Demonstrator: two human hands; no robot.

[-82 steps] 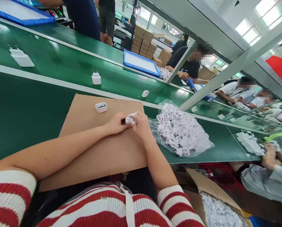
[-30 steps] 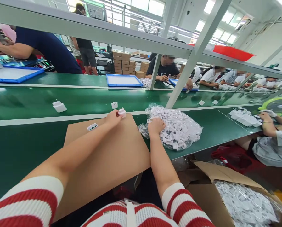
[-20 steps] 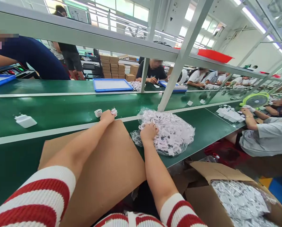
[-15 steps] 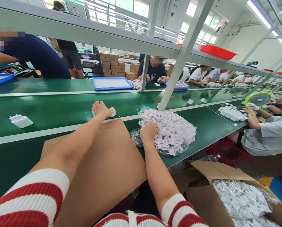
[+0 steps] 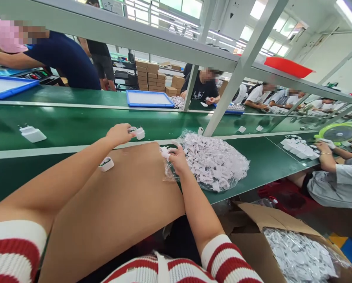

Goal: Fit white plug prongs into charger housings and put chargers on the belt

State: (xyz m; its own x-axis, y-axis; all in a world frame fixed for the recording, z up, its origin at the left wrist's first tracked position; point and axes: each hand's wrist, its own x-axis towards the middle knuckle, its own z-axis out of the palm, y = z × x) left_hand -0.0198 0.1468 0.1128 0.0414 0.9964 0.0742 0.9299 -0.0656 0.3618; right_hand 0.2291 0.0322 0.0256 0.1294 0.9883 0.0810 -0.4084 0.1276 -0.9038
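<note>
My left hand (image 5: 120, 134) is over the green belt, its fingers closed at the edge of a white plug charger (image 5: 140, 133) whose two prongs point up. In my right hand (image 5: 178, 160) is a small white plug piece (image 5: 165, 152) with prongs; a pale curved strip shows above the fingers. That hand is beside a clear plastic bag (image 5: 241, 167) heaped with white plastic parts (image 5: 211, 161). A white charger housing (image 5: 107, 164), its hollow end showing, lies on the brown cardboard (image 5: 129, 196) under my left forearm.
Another white plug charger (image 5: 33, 134) lies on the belt (image 5: 76, 127) at left. A slanted metal post (image 5: 235, 86) rises behind the bag. At lower right stands an open carton (image 5: 252, 251) of bagged white parts. A co-worker's gloved hand (image 5: 326, 143) is near white housings (image 5: 301, 147).
My left hand has shifted from over the belt parts to the plug charger's side. A housing now lies on the cardboard. My right hand has come out of the bag with a plug piece.
</note>
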